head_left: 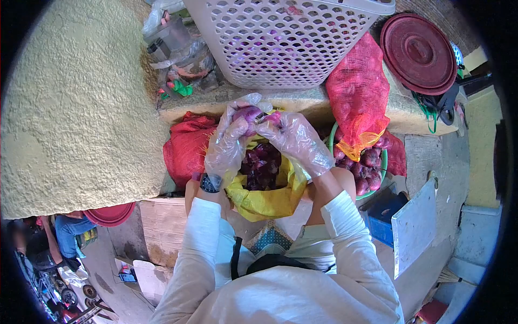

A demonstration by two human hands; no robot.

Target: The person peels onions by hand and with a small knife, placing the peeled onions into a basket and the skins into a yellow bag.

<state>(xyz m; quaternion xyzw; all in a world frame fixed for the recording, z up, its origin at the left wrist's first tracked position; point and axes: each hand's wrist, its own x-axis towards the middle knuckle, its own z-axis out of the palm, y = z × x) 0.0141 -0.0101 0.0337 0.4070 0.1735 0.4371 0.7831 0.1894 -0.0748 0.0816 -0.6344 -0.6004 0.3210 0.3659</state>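
My left hand [227,141], in a clear plastic glove, is closed around a red onion [247,120]. Close beside it, my right hand [298,141], gloved the same way, has its fingers pinched together against the onion's side. Something pinkish-purple shows at those fingertips; I cannot tell what it is. Below both hands a yellow bag [264,205] stands with its mouth wide, between my knees. Dark purple onion skins [261,166] lie inside it.
A white perforated basket [291,48] stands on the ledge ahead. To the right, a red mesh sack [360,86] leans over a green basin [384,167] of red onions [371,157]. Another red sack [186,148] sits left. A blue crate [384,216] and a person [67,235] are farther off.
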